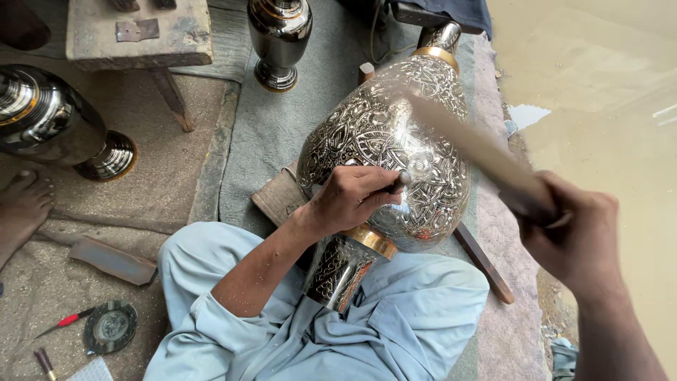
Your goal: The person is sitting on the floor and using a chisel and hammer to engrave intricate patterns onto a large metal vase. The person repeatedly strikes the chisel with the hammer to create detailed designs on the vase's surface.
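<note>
Fingers [367,185] of the left hand [349,197] pinch a short steel chisel [400,179], its tip set against the large engraved silver-and-brass vase [391,152], so the point stays put on the pattern; the right hand [568,236] is closed around the blurred wooden mallet handle [479,152], raised above the chisel head; the vase lies tilted across the person's lap in pale blue cloth [395,317], its belly propped on a wooden block [278,197] over a grey mat [271,127], which keeps the rounded body from rolling; two plain polished metal vases [280,39] stand and lie apart on the floor; a red-handled tool [67,322] lies near a small round dish [111,327].
</note>
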